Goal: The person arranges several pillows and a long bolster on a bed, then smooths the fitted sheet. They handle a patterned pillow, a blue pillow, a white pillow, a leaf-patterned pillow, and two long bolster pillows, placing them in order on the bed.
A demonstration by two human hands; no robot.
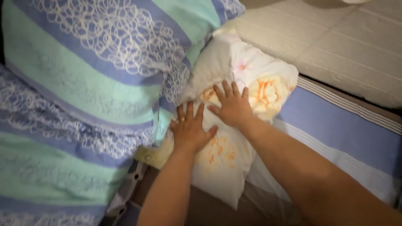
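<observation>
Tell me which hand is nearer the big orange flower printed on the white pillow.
Right. The right hand lies flat just beside the orange flower; the left hand presses the white pillow lower down, farther away.

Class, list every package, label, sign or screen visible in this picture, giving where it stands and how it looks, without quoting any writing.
None are in view. Only bedding shows: both hands, left hand and right hand, press flat on a white pillow with orange flowers, beside a green-and-blue striped quilt.

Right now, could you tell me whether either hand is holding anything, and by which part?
Nothing is gripped. The left hand and right hand lie flat, fingers spread, on top of the white floral pillow.
</observation>
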